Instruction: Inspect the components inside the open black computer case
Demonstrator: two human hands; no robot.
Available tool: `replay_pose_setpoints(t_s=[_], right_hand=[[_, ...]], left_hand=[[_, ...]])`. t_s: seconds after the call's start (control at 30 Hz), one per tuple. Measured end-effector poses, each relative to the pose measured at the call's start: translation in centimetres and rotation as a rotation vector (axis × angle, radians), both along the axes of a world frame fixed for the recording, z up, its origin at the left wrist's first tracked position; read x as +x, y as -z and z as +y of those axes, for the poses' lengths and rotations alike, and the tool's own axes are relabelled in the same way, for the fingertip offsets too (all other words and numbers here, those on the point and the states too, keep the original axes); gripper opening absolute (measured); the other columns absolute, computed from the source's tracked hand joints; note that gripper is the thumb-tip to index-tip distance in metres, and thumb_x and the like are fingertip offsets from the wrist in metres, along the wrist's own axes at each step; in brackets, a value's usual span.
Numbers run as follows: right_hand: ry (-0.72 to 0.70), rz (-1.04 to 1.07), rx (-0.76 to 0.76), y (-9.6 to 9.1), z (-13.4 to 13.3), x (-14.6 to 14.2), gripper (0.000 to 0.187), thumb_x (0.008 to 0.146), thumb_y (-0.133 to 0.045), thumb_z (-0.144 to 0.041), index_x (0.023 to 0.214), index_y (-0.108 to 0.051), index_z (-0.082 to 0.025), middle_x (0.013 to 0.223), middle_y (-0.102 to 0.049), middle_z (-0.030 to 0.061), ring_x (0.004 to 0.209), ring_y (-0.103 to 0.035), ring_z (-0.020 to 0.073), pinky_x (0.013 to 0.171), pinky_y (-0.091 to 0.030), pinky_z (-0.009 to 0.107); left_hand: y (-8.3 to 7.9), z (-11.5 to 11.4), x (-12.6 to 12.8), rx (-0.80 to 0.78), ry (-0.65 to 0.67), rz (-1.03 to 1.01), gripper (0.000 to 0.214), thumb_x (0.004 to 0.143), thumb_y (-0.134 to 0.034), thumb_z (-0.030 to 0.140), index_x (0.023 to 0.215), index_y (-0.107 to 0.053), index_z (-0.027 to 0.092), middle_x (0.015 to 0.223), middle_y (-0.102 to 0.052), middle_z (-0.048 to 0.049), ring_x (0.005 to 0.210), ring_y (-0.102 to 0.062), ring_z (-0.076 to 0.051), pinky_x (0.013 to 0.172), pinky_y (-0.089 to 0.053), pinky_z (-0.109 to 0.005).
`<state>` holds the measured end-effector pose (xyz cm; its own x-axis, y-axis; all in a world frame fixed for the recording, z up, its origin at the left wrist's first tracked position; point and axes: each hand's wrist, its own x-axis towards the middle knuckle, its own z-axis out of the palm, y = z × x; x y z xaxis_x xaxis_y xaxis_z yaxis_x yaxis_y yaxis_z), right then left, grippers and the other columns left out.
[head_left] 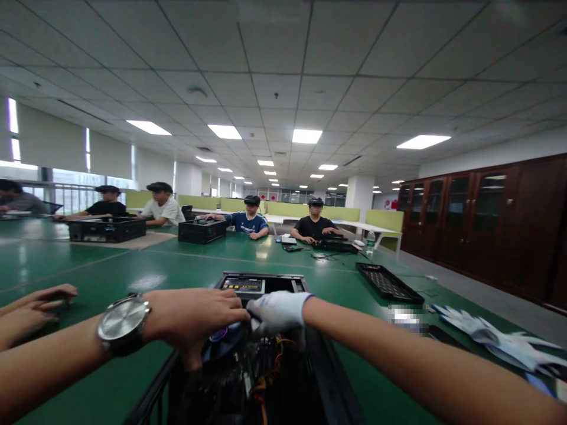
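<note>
An open black computer case [330, 378] lies in front of me, its inside facing up. My left hand [199, 316], bare and with a watch on the wrist, reaches over a round dark fan [224, 345]. Its fingers are bent and its thumb points down at the fan's left; the fingertips are partly hidden. Close beside it, my right hand [277, 313] wears a white glove and is curled closed near the fan's upper right. What either hand grips cannot be made out. Coloured cables [277, 360] run below the hands. A labelled power supply [243, 285] sits at the case's far end.
A co-worker's bare hands [38, 313] rest on the green table [128, 277] at left. To the right lie a black panel [390, 283] and white gloves [496, 336]. Across the table, several people sit by other cases [201, 231]. A bottle [371, 239] stands far right.
</note>
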<state>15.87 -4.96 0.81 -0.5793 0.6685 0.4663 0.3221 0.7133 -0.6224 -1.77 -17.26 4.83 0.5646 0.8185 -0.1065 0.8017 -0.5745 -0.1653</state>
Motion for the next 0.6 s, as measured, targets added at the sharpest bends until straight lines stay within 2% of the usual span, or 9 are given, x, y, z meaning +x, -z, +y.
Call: replay_pose_setpoints(t_s=[0.07, 0.1, 0.17, 0.23, 0.3, 0.37, 0.43, 0.5, 0.6], right_hand=[[-0.069, -0.119, 0.055, -1.6, 2.0, 4.0, 0.024, 0.059, -0.083, -0.032, 0.076, -0.071, -0.022, 0.071, -0.074, 0.0015, 0.071, -0.07, 0.0218, 0.073, -0.052, 0.03], [-0.097, -0.176, 0.115, -2.0, 2.7, 6.1, 0.027, 0.06, -0.083, -0.03, 0.084, -0.073, -0.021, 0.08, -0.076, 0.004, 0.077, -0.07, 0.0222, 0.077, -0.051, 0.031], [-0.105, -0.226, 0.236, -2.0, 3.1, 10.4, 0.027, 0.068, -0.077, -0.031, 0.094, -0.075, -0.022, 0.102, -0.076, 0.0085, 0.091, -0.069, 0.0222, 0.086, -0.049, 0.033], [-0.051, -0.195, 0.242, -1.2, 2.2, 14.1, 0.024, 0.073, -0.074, -0.033, 0.096, -0.076, -0.025, 0.112, -0.074, 0.0079, 0.096, -0.067, 0.0202, 0.084, -0.049, 0.029], [0.033, -0.155, 0.162, 0.1, 0.3, 16.9, 0.024, 0.078, -0.071, -0.039, 0.099, -0.076, -0.027, 0.098, -0.075, 0.0049, 0.08, -0.066, 0.0171, 0.068, -0.049, 0.024], [0.105, -0.099, 0.069, 1.6, -1.8, 18.7, 0.027, 0.086, -0.064, -0.047, 0.102, -0.074, -0.028, 0.082, -0.073, 0.0028, 0.067, -0.063, 0.0165, 0.056, -0.046, 0.023], [0.137, 0.004, 0.008, 3.2, -3.2, 20.0, 0.034, 0.091, -0.055, -0.055, 0.101, -0.073, -0.027, 0.084, -0.073, 0.004, 0.074, -0.065, 0.0187, 0.061, -0.049, 0.024], [0.135, 0.129, -0.077, 4.9, -3.6, 21.1, 0.039, 0.091, -0.052, -0.059, 0.098, -0.074, -0.027, 0.094, -0.073, 0.0056, 0.086, -0.066, 0.0212, 0.07, -0.052, 0.025], [0.116, 0.293, -0.328, 8.4, -3.3, 22.7, 0.04, 0.082, -0.061, -0.064, 0.093, -0.074, -0.028, 0.084, -0.07, 0.0055, 0.074, -0.064, 0.0204, 0.064, -0.051, 0.026]], left_hand=[[0.9, 1.5, 0.0, 0.013, 0.013, 0.046, 0.081, 0.061, -0.088, 0.027, 0.135, -0.055, 0.02, 0.132, -0.062, -0.0134, 0.123, -0.055, -0.034, 0.107, -0.044, -0.045], [1.5, 2.3, 0.0, 0.021, 0.014, 0.065, 0.077, 0.061, -0.088, 0.028, 0.131, -0.058, 0.02, 0.13, -0.064, -0.014, 0.122, -0.056, -0.035, 0.106, -0.045, -0.045], [3.0, 4.1, -0.2, 0.04, -0.004, 0.094, 0.065, 0.06, -0.089, 0.03, 0.12, -0.064, 0.021, 0.121, -0.068, -0.0135, 0.115, -0.059, -0.035, 0.102, -0.047, -0.046], [4.7, 5.8, -0.3, 0.047, -0.039, 0.127, 0.051, 0.061, -0.089, 0.028, 0.107, -0.068, 0.023, 0.109, -0.071, -0.0124, 0.107, -0.062, -0.034, 0.095, -0.051, -0.045], [6.5, 7.2, -0.1, 0.036, -0.066, 0.161, 0.043, 0.062, -0.088, 0.025, 0.1, -0.07, 0.024, 0.102, -0.072, -0.0119, 0.101, -0.064, -0.034, 0.088, -0.053, -0.043], [7.9, 8.2, 0.4, 0.007, -0.067, 0.2, 0.045, 0.063, -0.086, 0.025, 0.104, -0.069, 0.025, 0.106, -0.071, -0.0126, 0.101, -0.065, -0.034, 0.083, -0.055, -0.042], [9.0, 8.9, 0.9, -0.023, -0.066, 0.236, 0.055, 0.063, -0.086, 0.027, 0.114, -0.067, 0.027, 0.115, -0.069, -0.0142, 0.103, -0.065, -0.035, 0.079, -0.056, -0.043], [9.4, 9.1, 1.2, -0.048, -0.083, 0.266, 0.065, 0.064, -0.087, 0.033, 0.124, -0.063, 0.027, 0.123, -0.066, -0.0166, 0.104, -0.066, -0.037, 0.077, -0.057, -0.044], [8.6, 8.1, 1.7, -0.058, -0.132, 0.297, 0.078, 0.065, -0.086, 0.044, 0.135, -0.056, 0.026, 0.131, -0.061, -0.0203, 0.106, -0.065, -0.042, 0.077, -0.056, -0.049]])
